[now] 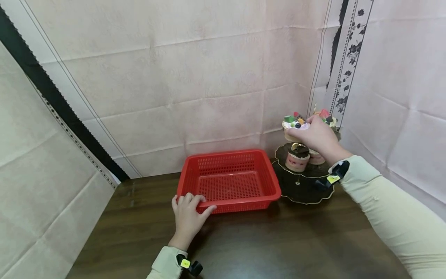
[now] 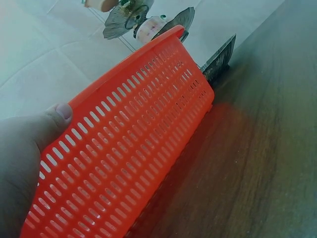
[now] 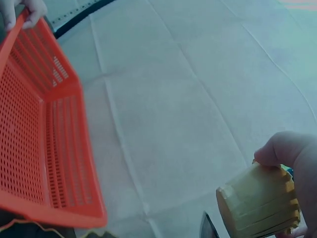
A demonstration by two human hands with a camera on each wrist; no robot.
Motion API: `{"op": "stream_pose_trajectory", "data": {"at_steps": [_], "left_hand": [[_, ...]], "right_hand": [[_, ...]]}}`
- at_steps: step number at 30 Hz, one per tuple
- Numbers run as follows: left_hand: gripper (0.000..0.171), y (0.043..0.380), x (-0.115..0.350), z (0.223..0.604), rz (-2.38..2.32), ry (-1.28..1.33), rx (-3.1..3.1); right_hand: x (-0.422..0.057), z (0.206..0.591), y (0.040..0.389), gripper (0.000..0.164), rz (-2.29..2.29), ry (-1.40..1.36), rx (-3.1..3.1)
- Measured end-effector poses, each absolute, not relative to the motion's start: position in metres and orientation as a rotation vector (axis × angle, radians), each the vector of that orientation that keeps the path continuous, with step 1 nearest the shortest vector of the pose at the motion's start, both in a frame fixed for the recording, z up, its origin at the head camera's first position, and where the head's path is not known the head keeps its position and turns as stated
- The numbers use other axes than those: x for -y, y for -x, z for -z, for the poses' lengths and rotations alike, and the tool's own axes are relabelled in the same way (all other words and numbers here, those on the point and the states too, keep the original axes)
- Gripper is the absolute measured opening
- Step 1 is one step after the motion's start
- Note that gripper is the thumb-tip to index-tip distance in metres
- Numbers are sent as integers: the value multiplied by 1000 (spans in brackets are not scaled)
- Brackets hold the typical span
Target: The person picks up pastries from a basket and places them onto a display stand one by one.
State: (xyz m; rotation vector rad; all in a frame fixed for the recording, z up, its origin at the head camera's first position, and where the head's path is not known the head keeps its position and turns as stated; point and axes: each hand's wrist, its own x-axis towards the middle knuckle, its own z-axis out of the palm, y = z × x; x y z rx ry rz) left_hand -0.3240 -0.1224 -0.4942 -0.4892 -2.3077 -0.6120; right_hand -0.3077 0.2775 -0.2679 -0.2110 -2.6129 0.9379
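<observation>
My left hand [image 1: 188, 219] grips the near left corner of a red plastic basket [image 1: 228, 205], its thumb over the rim in the left wrist view. The perforated basket floor shows bare. Above a dark tiered stand, my right hand [image 1: 315, 133] holds a small cake [image 1: 290, 133] with a pale tart-like cup and fruit on top. In the right wrist view the thumb presses the side of this cake [image 3: 260, 198]; its topping is mostly hidden. A pink layered cake [image 1: 297, 159] with a dark top sits on the stand's tier below the hand.
The dark tiered stand [image 1: 303, 193] with gold wavy edges stands right of the basket. Another pink cake [image 1: 316, 158] and a fruit-topped one [image 1: 329, 118] are partly behind the right hand. Pale cloth walls [image 1: 216, 89] enclose the brown wooden table [image 1: 278, 248].
</observation>
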Motion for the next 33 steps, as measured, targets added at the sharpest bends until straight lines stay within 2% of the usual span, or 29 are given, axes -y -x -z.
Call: {"op": "stream_pose_trajectory", "data": {"at_steps": [3,7,10,14,22,33], "left_hand": [[40,324,121,494,611,491,2301],[41,324,122,495,607,494,2289],[41,324,122,495,606,494,2281],[41,323,123,494,602,490,2282],[42,325,122,498,599,492,2299],[41,325,123,496,600,485,2311]], "right_hand": [[-288,268,306,88,-920,227,2610],[-296,269,305,84,-916,239,2595],[-300,271,306,72,-930,248,2582],[-303,274,308,65,-938,258,2584],[-311,278,313,63,-909,249,2592],[-310,278,309,68,-846,211,2612]]}}
